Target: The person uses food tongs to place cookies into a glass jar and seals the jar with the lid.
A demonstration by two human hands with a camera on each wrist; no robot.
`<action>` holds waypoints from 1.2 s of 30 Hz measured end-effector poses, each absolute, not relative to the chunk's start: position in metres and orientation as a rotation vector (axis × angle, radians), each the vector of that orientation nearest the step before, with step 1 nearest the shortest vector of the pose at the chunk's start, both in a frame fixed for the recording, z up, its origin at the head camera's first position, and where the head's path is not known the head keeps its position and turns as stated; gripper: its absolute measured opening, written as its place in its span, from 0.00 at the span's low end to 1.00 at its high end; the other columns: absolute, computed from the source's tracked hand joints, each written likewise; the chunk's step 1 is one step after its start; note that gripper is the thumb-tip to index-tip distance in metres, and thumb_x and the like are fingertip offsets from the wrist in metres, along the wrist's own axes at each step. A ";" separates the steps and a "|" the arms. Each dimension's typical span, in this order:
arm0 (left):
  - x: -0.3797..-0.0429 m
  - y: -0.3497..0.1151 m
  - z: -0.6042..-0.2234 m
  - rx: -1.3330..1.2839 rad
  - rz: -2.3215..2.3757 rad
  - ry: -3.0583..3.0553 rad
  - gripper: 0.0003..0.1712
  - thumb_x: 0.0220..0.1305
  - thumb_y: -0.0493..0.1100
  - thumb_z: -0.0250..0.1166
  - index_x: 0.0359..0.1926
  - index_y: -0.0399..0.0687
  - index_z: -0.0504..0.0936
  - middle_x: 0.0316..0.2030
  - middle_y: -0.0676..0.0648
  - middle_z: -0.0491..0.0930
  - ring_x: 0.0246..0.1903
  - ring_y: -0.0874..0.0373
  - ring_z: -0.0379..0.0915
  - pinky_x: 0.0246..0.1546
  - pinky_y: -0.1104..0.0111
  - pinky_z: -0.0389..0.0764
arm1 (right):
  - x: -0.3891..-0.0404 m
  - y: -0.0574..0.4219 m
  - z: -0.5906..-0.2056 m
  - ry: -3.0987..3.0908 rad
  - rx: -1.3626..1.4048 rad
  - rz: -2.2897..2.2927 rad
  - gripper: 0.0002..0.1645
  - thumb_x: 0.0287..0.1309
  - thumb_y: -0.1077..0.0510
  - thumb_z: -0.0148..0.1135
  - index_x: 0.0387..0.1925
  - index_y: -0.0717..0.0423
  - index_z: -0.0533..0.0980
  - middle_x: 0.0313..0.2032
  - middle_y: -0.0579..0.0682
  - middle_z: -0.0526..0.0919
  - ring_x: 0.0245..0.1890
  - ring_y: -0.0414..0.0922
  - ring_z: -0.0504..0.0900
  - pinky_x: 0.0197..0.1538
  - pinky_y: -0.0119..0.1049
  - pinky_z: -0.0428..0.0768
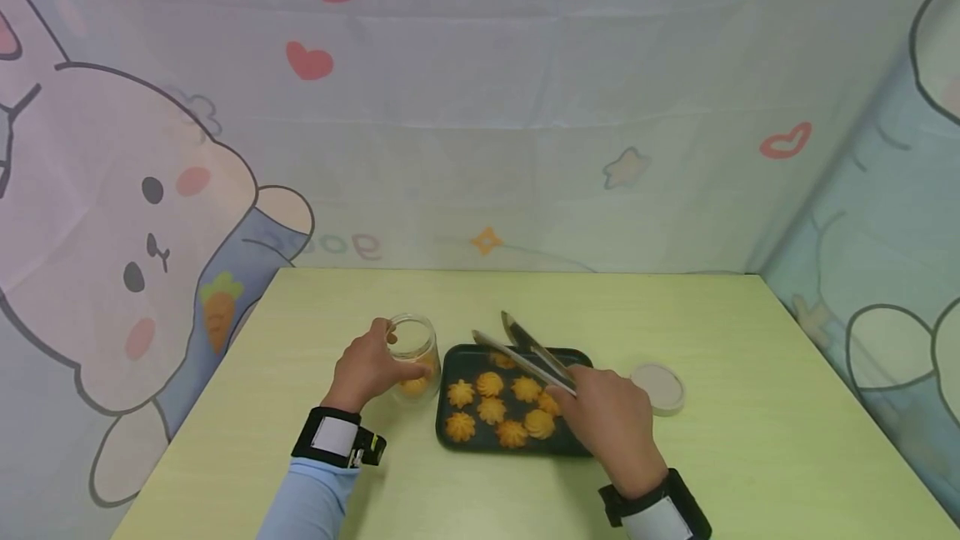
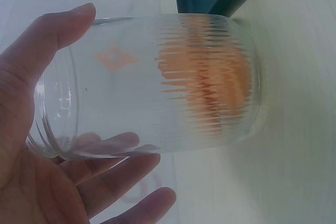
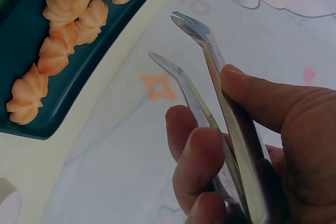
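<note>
My left hand [image 1: 371, 369] grips a clear glass jar [image 2: 142, 98], thumb on one side and fingers on the other, near its open mouth. The jar stands upright on the table, left of the tray, with several golden swirled cookies [image 2: 215, 82] in its bottom. In my right hand [image 1: 611, 423] are metal tongs [image 3: 210, 61], held above the tray; their tips are apart with nothing between them. Several piped cookies [image 1: 491, 411] lie on the dark green tray [image 1: 486, 437]. The right hand and tongs hide part of the tray's right side.
A round white lid [image 1: 658, 387] lies on the table to the right of the tray. The pale yellow table [image 1: 750, 457] ends at a printed cloth backdrop [image 1: 480, 107] behind it, with more cloth on the right side.
</note>
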State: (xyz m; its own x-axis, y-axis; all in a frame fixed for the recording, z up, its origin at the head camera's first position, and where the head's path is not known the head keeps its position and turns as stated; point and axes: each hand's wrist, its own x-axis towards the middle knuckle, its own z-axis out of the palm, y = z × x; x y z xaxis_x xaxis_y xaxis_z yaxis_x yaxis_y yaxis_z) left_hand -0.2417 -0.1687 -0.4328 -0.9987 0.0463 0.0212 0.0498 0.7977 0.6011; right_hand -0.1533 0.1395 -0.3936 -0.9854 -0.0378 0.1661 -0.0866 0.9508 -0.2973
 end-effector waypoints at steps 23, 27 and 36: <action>-0.239 -0.170 -0.432 -0.063 -0.996 -2.973 0.50 0.46 0.61 0.79 0.62 0.37 0.71 0.57 0.37 0.82 0.51 0.38 0.80 0.45 0.50 0.80 | -0.150 0.134 -0.412 -2.972 0.150 0.378 0.21 0.55 0.44 0.74 0.21 0.52 0.76 0.15 0.45 0.71 0.15 0.44 0.68 0.18 0.37 0.62; -0.238 -0.171 -0.431 -0.058 -0.995 -2.977 0.51 0.46 0.61 0.79 0.63 0.37 0.71 0.58 0.36 0.81 0.52 0.38 0.80 0.46 0.49 0.79 | -0.151 0.132 -0.412 -2.985 0.142 0.389 0.21 0.55 0.44 0.74 0.20 0.52 0.75 0.15 0.45 0.70 0.15 0.44 0.68 0.18 0.38 0.62; -0.238 -0.170 -0.430 -0.057 -0.992 -2.974 0.49 0.46 0.60 0.79 0.62 0.37 0.71 0.58 0.36 0.81 0.51 0.38 0.80 0.45 0.50 0.79 | -0.152 0.127 -0.417 -3.007 0.138 0.402 0.22 0.57 0.43 0.73 0.21 0.52 0.76 0.15 0.46 0.71 0.15 0.44 0.69 0.17 0.39 0.64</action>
